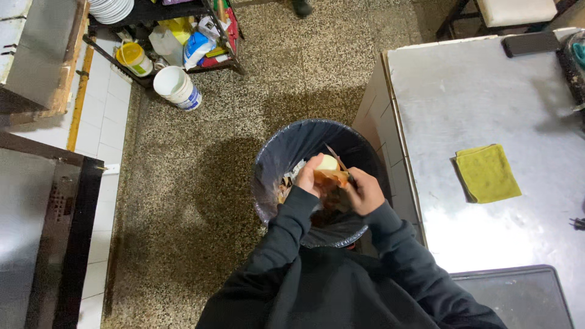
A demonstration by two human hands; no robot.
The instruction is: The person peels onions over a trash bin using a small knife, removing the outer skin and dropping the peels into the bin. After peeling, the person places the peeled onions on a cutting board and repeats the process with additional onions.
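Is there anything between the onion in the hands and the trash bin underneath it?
Nothing visible. Both the left hand and right hand hold the onion directly over the open, bag-lined bin, and only peelings lie inside it.

A yellow cloth [487, 173] lies flat on the steel table [463, 103]; a bin [277, 159] stands on the floor [201, 183].
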